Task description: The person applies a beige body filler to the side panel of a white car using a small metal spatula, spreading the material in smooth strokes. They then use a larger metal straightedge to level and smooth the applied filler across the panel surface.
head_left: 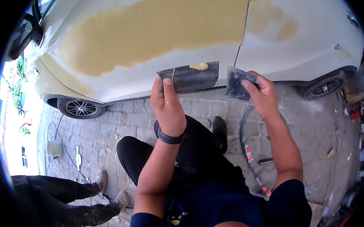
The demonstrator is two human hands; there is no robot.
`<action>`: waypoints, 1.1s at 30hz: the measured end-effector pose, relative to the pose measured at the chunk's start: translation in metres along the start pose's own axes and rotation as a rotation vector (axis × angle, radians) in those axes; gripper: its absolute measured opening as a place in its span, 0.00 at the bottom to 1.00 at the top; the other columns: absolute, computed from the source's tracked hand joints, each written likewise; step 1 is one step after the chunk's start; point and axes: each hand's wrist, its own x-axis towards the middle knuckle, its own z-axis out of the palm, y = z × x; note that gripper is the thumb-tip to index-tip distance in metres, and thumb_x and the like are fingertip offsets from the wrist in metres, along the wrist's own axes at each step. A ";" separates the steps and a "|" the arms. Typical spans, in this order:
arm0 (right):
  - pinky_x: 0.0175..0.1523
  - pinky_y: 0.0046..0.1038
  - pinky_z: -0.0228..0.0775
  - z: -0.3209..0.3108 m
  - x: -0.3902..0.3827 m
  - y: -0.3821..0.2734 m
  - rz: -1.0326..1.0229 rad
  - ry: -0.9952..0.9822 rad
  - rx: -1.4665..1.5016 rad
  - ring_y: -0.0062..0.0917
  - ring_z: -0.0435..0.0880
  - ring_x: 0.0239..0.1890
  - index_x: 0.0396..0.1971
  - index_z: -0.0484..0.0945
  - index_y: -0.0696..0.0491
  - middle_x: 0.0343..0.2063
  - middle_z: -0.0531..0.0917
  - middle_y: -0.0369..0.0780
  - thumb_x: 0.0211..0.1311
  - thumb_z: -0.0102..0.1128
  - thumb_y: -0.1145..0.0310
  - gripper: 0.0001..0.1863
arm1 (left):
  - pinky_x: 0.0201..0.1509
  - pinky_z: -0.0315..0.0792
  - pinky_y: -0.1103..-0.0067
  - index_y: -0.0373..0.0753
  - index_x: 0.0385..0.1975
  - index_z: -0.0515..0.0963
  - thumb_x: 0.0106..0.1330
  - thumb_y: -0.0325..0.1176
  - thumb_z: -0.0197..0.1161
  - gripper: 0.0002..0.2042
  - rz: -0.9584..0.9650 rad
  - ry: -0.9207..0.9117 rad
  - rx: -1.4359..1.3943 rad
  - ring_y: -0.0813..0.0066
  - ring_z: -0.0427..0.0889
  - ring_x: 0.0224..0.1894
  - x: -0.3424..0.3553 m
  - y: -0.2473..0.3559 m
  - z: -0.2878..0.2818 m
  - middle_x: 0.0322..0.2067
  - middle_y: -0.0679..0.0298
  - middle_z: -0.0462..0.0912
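My left hand (168, 104) grips the near left corner of a dark rectangular mixing board (197, 78), thumb on top. A dollop of pale yellow body filler (199, 66) sits at the board's far edge, and a thin streak of it lies near my thumb. In my right hand (262, 94) is a smaller dark flat filler spreader (236, 84), pinched between thumb and fingers. A narrow gap separates the spreader from the board. Beyond both hands stands a white car (201, 51), its door panel broadly coated with tan filler (153, 31).
Grey paving (129, 119) lies below. Another person's dark-trousered legs (64, 197) are at lower left, near a pale bucket (54, 148). A hose (244, 128) and a red-and-white tube (248, 153) lie right of my knees. Assorted clutter lines the far right.
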 end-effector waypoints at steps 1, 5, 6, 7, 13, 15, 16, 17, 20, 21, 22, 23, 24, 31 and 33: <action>0.59 0.26 0.76 0.007 -0.003 0.007 0.029 0.149 0.230 0.19 0.85 0.49 0.57 0.85 0.60 0.47 0.89 0.38 0.77 0.65 0.73 0.13 | 0.33 0.55 0.84 0.35 0.36 0.73 0.87 0.33 0.56 0.12 0.005 0.027 -0.014 0.89 0.58 0.32 -0.002 0.002 0.001 0.29 0.77 0.67; 0.58 0.26 0.78 0.041 0.011 0.019 0.027 0.266 0.583 0.18 0.86 0.49 0.58 0.83 0.59 0.50 0.89 0.38 0.78 0.64 0.72 0.14 | 0.33 0.56 0.84 0.37 0.33 0.71 0.86 0.32 0.56 0.13 0.060 -0.114 -0.027 0.89 0.58 0.32 -0.013 -0.009 0.005 0.28 0.77 0.65; 0.57 0.26 0.77 0.048 0.013 0.018 0.035 0.250 0.576 0.17 0.85 0.49 0.58 0.83 0.59 0.49 0.89 0.37 0.78 0.65 0.72 0.14 | 0.34 0.57 0.85 0.37 0.33 0.71 0.86 0.31 0.55 0.13 0.088 -0.169 0.006 0.89 0.59 0.32 -0.017 -0.015 0.002 0.29 0.77 0.66; 0.57 0.25 0.77 0.055 0.015 0.015 0.044 0.230 0.570 0.16 0.85 0.48 0.57 0.83 0.59 0.48 0.89 0.36 0.78 0.65 0.72 0.13 | 0.36 0.62 0.83 0.34 0.35 0.73 0.85 0.30 0.56 0.11 0.069 -0.225 0.034 0.85 0.64 0.33 -0.020 -0.013 0.001 0.29 0.74 0.69; 0.50 0.22 0.74 0.047 0.037 -0.034 -0.143 0.136 0.185 0.13 0.80 0.43 0.53 0.85 0.61 0.41 0.86 0.31 0.78 0.67 0.71 0.11 | 0.41 0.72 0.77 0.28 0.45 0.80 0.82 0.28 0.59 0.08 0.204 -0.323 0.587 0.77 0.73 0.35 -0.023 -0.003 -0.014 0.31 0.62 0.81; 0.49 0.22 0.75 0.026 0.072 -0.063 -0.434 0.238 -0.098 0.16 0.82 0.42 0.50 0.87 0.57 0.40 0.87 0.32 0.76 0.67 0.72 0.09 | 0.40 0.72 0.77 0.28 0.45 0.80 0.82 0.28 0.59 0.08 0.163 -0.252 0.575 0.77 0.72 0.34 -0.020 -0.021 -0.038 0.30 0.61 0.81; 0.49 0.23 0.76 0.014 0.091 -0.079 -0.617 0.311 -0.351 0.18 0.84 0.42 0.49 0.88 0.54 0.40 0.88 0.32 0.73 0.68 0.74 0.09 | 0.35 0.66 0.78 0.29 0.39 0.76 0.83 0.29 0.59 0.10 0.161 -0.165 0.469 0.80 0.66 0.32 -0.019 -0.023 -0.038 0.26 0.67 0.73; 0.50 0.26 0.77 0.003 0.110 -0.095 -0.842 0.408 -0.720 0.23 0.86 0.42 0.48 0.89 0.50 0.41 0.88 0.32 0.69 0.69 0.75 0.10 | 0.34 0.64 0.79 0.30 0.37 0.74 0.83 0.30 0.59 0.10 0.116 -0.142 0.408 0.81 0.64 0.32 -0.019 -0.027 -0.039 0.26 0.68 0.70; 0.57 0.33 0.78 -0.017 0.157 -0.115 -1.239 0.457 -1.332 0.31 0.87 0.46 0.48 0.91 0.45 0.44 0.88 0.33 0.61 0.69 0.78 0.17 | 0.32 0.55 0.80 0.33 0.31 0.68 0.84 0.31 0.58 0.15 0.013 -0.094 0.245 0.85 0.57 0.32 -0.020 -0.032 -0.046 0.26 0.75 0.62; 0.60 0.35 0.77 -0.021 0.170 -0.116 -1.330 0.431 -1.450 0.32 0.87 0.47 0.49 0.91 0.44 0.45 0.88 0.34 0.58 0.69 0.79 0.20 | 0.32 0.56 0.80 0.33 0.32 0.68 0.84 0.31 0.58 0.15 0.008 -0.097 0.253 0.85 0.57 0.32 -0.020 -0.032 -0.048 0.27 0.75 0.62; 0.60 0.36 0.76 -0.022 0.180 -0.114 -1.371 0.419 -1.495 0.30 0.87 0.48 0.50 0.91 0.43 0.45 0.89 0.30 0.56 0.69 0.77 0.21 | 0.33 0.56 0.81 0.33 0.32 0.68 0.84 0.31 0.58 0.15 -0.003 -0.099 0.263 0.85 0.58 0.32 -0.022 -0.032 -0.050 0.27 0.75 0.63; 0.61 0.36 0.76 -0.024 0.186 -0.112 -1.388 0.427 -1.502 0.30 0.87 0.48 0.50 0.91 0.43 0.46 0.88 0.30 0.57 0.69 0.77 0.21 | 0.33 0.56 0.81 0.33 0.32 0.68 0.84 0.31 0.58 0.15 -0.014 -0.101 0.272 0.85 0.58 0.32 -0.022 -0.032 -0.051 0.27 0.75 0.63; 0.61 0.36 0.75 -0.026 0.191 -0.110 -1.405 0.435 -1.510 0.30 0.86 0.49 0.50 0.91 0.42 0.46 0.88 0.30 0.57 0.68 0.77 0.21 | 0.33 0.57 0.81 0.33 0.32 0.69 0.84 0.31 0.59 0.15 0.000 -0.098 0.264 0.85 0.58 0.32 -0.021 -0.033 -0.049 0.27 0.75 0.63; 0.61 0.37 0.74 -0.014 0.198 -0.099 -1.376 0.455 -1.517 0.30 0.86 0.50 0.51 0.91 0.42 0.47 0.87 0.30 0.57 0.68 0.76 0.22 | 0.34 0.61 0.84 0.37 0.39 0.76 0.85 0.34 0.58 0.10 -0.042 -0.082 0.203 0.90 0.63 0.32 -0.023 -0.031 -0.052 0.30 0.77 0.71; 0.62 0.35 0.73 -0.021 0.200 -0.086 -1.352 0.449 -1.537 0.28 0.86 0.50 0.49 0.91 0.41 0.48 0.87 0.29 0.60 0.67 0.73 0.18 | 0.34 0.60 0.85 0.38 0.39 0.76 0.86 0.34 0.58 0.10 -0.061 -0.085 0.173 0.91 0.63 0.31 -0.023 -0.030 -0.051 0.30 0.78 0.71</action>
